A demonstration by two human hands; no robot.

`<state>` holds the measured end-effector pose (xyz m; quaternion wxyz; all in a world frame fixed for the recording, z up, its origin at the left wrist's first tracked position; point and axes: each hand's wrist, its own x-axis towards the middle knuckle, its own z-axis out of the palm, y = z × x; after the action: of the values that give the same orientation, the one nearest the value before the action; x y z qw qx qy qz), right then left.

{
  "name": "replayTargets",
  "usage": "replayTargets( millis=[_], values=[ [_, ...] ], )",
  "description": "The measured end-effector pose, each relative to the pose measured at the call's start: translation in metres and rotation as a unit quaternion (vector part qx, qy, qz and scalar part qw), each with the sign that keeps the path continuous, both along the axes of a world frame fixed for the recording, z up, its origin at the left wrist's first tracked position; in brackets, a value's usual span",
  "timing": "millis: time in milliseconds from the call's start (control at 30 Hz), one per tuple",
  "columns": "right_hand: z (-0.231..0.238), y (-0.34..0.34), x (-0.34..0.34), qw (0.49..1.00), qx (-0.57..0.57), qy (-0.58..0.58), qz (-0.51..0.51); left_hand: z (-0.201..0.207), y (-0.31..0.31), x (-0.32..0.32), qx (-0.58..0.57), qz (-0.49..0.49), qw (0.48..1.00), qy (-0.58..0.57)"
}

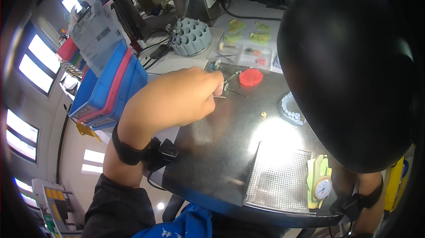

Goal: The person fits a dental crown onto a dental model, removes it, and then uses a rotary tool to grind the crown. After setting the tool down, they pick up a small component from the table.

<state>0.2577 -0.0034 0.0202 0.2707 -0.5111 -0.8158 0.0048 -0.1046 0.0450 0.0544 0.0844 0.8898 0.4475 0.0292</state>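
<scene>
My left hand [190, 94] reaches over the dark bench top [212, 149] with its fingers curled together in a pinch. Right by the fingertips lie several thin-shanked small rotary tools [228, 86], some with little discs. Whether one of them is between the fingers is hidden. A red scalloped piece [251, 77] rests just right of these tools. Farther right is a grey-blue dental arch model [291, 111], partly covered, with a small yellowish tooth-like piece [263, 114] to its left. A large black rounded shape [345, 69] hides my right hand; only the right forearm shows below it.
A perforated metal tray [279, 178] lies near the front edge, beside a dial gauge [322, 188] on green-yellow paper. Behind are a grey multi-hole holder [190, 38] and a clear compartment box [243, 56]. Stacked blue and pink bins [110, 87] stand at left.
</scene>
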Motion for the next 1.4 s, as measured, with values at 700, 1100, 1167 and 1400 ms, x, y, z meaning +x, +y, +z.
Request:
replayTargets(
  millis=[700, 1100, 1167, 1400],
  values=[
    [0.011, 0.038, -0.011, 0.999, 0.034, 0.022, 0.006, 0.0, 0.031, -0.017, 0.026, 0.145, 0.989, -0.019],
    [-0.01, -0.017, -0.006, 0.999, -0.03, 0.028, 0.009, -0.004, 0.035, -0.031, 0.091, 0.126, 0.987, -0.05],
    [-0.01, -0.018, -0.006, 0.999, -0.033, 0.029, 0.008, -0.004, 0.036, -0.036, 0.094, 0.129, 0.986, -0.042],
    [-0.008, -0.024, 0.001, 0.999, -0.046, 0.025, -0.005, 0.001, 0.047, -0.033, -0.057, 0.114, 0.989, -0.075]
  ],
)
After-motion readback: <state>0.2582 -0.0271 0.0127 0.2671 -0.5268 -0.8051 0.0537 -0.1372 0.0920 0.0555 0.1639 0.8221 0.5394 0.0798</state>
